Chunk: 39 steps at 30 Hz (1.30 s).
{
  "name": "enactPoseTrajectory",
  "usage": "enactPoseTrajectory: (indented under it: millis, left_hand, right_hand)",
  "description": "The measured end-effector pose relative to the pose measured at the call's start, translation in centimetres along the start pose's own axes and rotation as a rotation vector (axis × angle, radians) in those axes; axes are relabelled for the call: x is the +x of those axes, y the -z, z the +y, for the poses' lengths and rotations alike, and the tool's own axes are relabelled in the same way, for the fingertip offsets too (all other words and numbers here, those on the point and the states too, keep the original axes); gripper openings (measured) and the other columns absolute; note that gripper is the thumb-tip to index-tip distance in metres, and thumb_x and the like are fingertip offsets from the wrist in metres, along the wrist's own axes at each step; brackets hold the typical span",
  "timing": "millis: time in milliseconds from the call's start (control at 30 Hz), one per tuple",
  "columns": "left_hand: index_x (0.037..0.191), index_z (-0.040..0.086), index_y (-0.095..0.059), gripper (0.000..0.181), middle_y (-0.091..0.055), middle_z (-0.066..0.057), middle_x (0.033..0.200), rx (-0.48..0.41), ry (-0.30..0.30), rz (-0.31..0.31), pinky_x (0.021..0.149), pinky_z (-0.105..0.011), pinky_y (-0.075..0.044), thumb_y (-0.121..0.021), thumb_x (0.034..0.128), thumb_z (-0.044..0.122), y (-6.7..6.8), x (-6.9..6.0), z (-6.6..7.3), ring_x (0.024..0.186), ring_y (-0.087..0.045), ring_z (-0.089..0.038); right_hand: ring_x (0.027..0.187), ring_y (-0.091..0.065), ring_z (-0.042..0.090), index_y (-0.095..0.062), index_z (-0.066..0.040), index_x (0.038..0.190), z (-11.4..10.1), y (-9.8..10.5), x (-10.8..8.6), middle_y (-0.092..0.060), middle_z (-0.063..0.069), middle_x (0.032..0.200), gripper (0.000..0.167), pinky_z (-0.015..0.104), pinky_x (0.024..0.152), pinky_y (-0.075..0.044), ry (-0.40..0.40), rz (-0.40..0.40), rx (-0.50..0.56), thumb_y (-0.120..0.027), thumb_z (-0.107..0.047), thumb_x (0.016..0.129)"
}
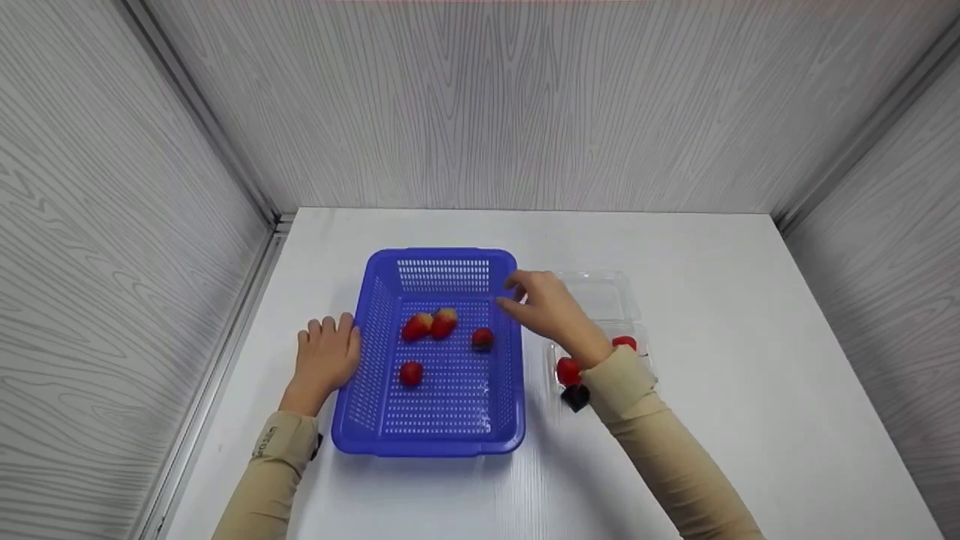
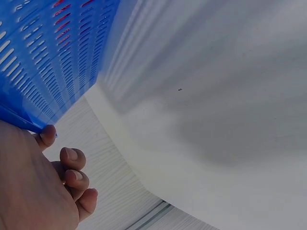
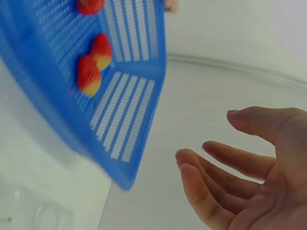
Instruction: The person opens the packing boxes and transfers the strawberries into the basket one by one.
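A blue plastic basket [image 1: 431,448] stands on the white table with several strawberries [image 1: 444,323] on its slotted floor. Against the basket's left rim rests my left hand [image 1: 326,356], its fingers loosely bent. In the left wrist view one finger touches the rim, while the thumb cannot be seen. Over the basket's right rim hovers my right hand [image 1: 546,304], fingers spread and slightly bent with nothing between them. Beneath the right forearm lies a clear plastic clamshell box [image 1: 600,296], lid folded back, with red strawberries [image 1: 568,370] in it; the arm hides part of it.
Light wood-grain panels [image 1: 480,105] enclose the table [image 1: 750,360] at the back and both sides. A small black object [image 1: 575,397] shows at the right cuff, beside the front of the clear box.
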State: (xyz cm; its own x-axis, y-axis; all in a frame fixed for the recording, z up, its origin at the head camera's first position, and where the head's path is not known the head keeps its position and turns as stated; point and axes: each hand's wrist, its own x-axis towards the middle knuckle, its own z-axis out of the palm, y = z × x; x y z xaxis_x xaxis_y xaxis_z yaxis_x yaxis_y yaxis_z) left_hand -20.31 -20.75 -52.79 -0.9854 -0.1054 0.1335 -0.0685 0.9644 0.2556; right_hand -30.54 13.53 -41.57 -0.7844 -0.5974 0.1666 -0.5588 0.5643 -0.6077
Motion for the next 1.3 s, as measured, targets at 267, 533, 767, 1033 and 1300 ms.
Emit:
enactPoseTrajectory:
  millis: [267,533,767,1033,1300]
  left_hand:
    - [0.117,-0.003,-0.046,0.031,-0.049,-0.026,0.097,-0.004,0.005,-0.008,0.077,-0.058,-0.033,-0.033,0.1047,0.023,0.0,-0.2,-0.2,0.091,-0.044,-0.045]
    - [0.115,-0.002,-0.045,0.030,-0.048,-0.024,0.094,-0.016,0.004,-0.001,0.076,-0.056,-0.032,-0.033,0.1050,0.024,-0.1,-0.5,-0.4,0.089,-0.043,-0.044]
    - [0.112,-0.002,-0.047,0.027,-0.049,-0.024,0.091,-0.013,-0.012,0.042,0.073,-0.055,-0.033,-0.036,0.1043,0.021,-0.2,-0.3,0.0,0.086,-0.044,-0.043]
    - [0.111,-0.002,-0.045,0.027,-0.048,-0.024,0.090,-0.019,-0.011,0.032,0.074,-0.055,-0.032,-0.034,0.1047,0.022,-0.2,-0.1,-0.1,0.085,-0.043,-0.042]
    - [0.114,-0.002,-0.045,0.029,-0.049,-0.025,0.095,-0.025,0.000,-0.004,0.077,-0.056,-0.032,-0.033,0.1053,0.024,-0.1,0.2,0.0,0.089,-0.043,-0.043]
  right_hand:
    - [0.080,-0.066,0.032,-0.069,0.004,0.107,5.1,2.2,-2.6,-0.071,0.020,0.094,0.028,0.045,0.074,-0.055,-0.112,0.049,-0.050,-0.066,-0.019,0.092]
    - [0.093,-0.064,0.036,-0.066,0.004,0.114,9.9,1.8,-5.2,-0.066,0.025,0.108,0.033,0.048,0.082,-0.054,-0.348,-0.014,-0.069,-0.067,-0.018,0.090]
    - [0.091,-0.058,0.036,-0.062,0.011,0.114,13.6,0.1,-7.1,-0.060,0.027,0.106,0.037,0.050,0.084,-0.050,-0.446,-0.007,-0.113,-0.067,-0.014,0.087]
    - [0.086,-0.060,0.035,-0.063,0.011,0.110,15.2,-0.7,-8.3,-0.057,0.023,0.098,0.032,0.048,0.078,-0.052,-0.484,0.004,-0.158,-0.067,-0.012,0.088]
    - [0.087,-0.058,0.033,-0.067,0.004,0.110,15.1,-1.5,-8.2,-0.062,0.021,0.106,0.031,0.051,0.081,-0.050,-0.415,0.009,-0.166,-0.062,0.001,0.080]
